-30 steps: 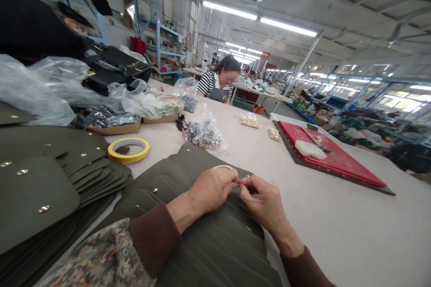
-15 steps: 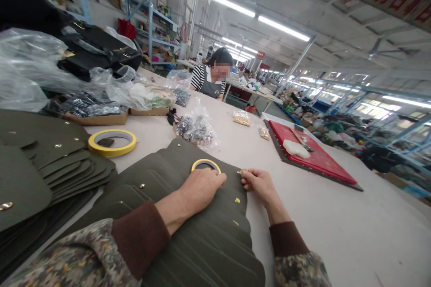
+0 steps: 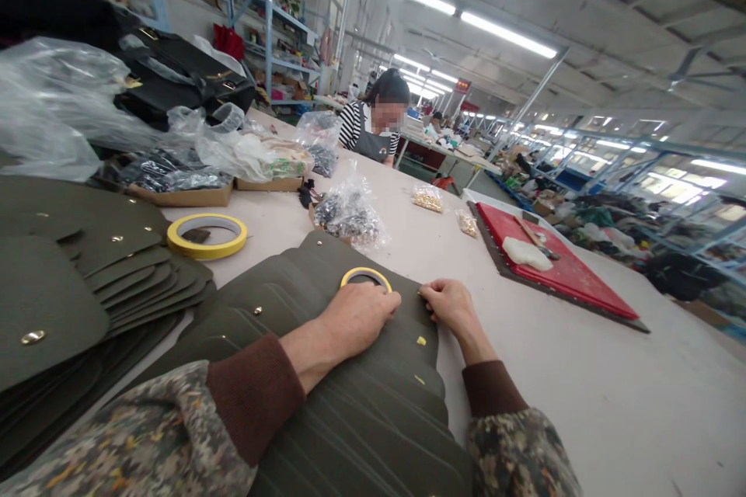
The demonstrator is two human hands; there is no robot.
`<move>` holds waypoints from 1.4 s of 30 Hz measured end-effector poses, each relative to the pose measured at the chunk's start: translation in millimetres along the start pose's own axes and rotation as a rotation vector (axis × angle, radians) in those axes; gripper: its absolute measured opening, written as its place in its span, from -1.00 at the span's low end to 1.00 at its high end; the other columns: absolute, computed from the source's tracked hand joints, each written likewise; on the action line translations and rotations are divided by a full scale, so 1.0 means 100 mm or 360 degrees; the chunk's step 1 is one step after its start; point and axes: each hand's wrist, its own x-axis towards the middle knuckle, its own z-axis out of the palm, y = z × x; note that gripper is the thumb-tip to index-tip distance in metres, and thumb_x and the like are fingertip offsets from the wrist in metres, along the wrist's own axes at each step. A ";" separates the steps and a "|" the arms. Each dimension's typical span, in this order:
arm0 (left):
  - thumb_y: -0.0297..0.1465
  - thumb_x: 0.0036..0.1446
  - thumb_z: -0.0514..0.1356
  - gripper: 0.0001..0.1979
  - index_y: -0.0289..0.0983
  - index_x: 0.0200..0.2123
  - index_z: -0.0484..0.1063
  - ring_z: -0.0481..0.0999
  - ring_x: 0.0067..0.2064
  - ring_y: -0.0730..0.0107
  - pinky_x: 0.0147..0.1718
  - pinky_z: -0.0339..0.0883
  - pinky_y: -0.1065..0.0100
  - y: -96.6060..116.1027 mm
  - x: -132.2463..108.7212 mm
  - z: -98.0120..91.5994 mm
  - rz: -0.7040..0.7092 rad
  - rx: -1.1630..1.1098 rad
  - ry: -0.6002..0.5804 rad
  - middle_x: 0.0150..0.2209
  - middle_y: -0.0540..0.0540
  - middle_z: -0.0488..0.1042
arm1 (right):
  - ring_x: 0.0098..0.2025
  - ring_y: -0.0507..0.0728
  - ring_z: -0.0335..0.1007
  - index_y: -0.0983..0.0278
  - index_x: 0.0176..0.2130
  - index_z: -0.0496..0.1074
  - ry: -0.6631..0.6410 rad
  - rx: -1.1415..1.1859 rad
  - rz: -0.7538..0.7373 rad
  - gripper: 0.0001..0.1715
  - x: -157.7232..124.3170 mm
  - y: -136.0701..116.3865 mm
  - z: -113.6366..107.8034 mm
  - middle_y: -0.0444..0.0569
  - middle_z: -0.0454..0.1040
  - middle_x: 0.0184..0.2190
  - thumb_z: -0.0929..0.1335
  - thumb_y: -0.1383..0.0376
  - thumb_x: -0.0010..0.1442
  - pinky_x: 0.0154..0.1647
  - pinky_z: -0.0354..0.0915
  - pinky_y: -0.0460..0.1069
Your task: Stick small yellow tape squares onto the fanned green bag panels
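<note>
Overlapping dark green leather-like panels [image 3: 361,404] with gold-coloured metal fittings spread out under my hands. My left hand [image 3: 353,322] is closed over a roll of yellow tape [image 3: 353,273], its knuckles hiding the near side of the ring. At the panels' right edge, my right hand [image 3: 453,304] pinches a tiny piece of yellow tape [image 3: 420,292], mostly covered by the fingertips. Two more yellow scraps, one squarish [image 3: 421,341] and one thin [image 3: 420,380], lie on the panels below it.
A second yellow tape roll [image 3: 233,242] lies beside stacked green panels [image 3: 47,295]. Behind are a cardboard tray [image 3: 180,195], a plastic bag of dark parts [image 3: 350,213] and bags of gold-coloured pieces [image 3: 427,198]. A red board [image 3: 583,272] holds a hammer. A person [image 3: 376,120] sits opposite.
My right hand has come in closer against the panel edge, and its fingertips now cover more of the tape piece. My left hand stays on the roll. The whole view has shifted slightly.
</note>
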 end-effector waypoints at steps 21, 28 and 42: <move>-0.43 0.18 0.13 -0.94 -0.24 -0.31 0.41 0.51 -0.23 0.19 -0.35 0.29 0.32 -0.04 0.00 0.04 0.0032 -0.0108 0.0065 -0.30 -0.11 0.53 | -0.41 0.13 0.46 0.23 -0.49 0.53 0.0267 -0.0637 -0.0312 -0.72 -0.10 0.02 0.05 0.02 0.57 -0.51 0.30 0.20 0.11 -0.42 0.21 -0.06; -0.40 0.20 0.13 -0.94 -0.23 -0.28 0.39 0.53 -0.22 0.21 -0.33 0.33 0.31 -0.03 -0.02 0.04 0.0021 -0.0061 0.0066 -0.28 -0.09 0.53 | -0.52 0.13 0.45 0.23 -0.45 0.53 0.0173 -0.0646 -0.0263 -0.72 -0.01 0.04 0.05 -0.01 0.54 -0.56 0.30 0.16 0.10 -0.51 0.19 -0.04; -0.41 0.32 -0.07 -0.78 -0.24 -0.22 0.37 0.46 -0.18 0.34 -0.12 0.32 0.33 -0.11 -0.02 -0.05 -0.0065 -0.0266 0.0941 -0.25 -0.09 0.49 | -0.26 0.14 0.47 0.26 -0.43 0.50 -0.0126 -0.0743 -0.0958 -0.83 0.15 -0.49 0.34 0.04 0.59 -0.36 0.32 0.30 0.13 -0.21 0.26 -0.07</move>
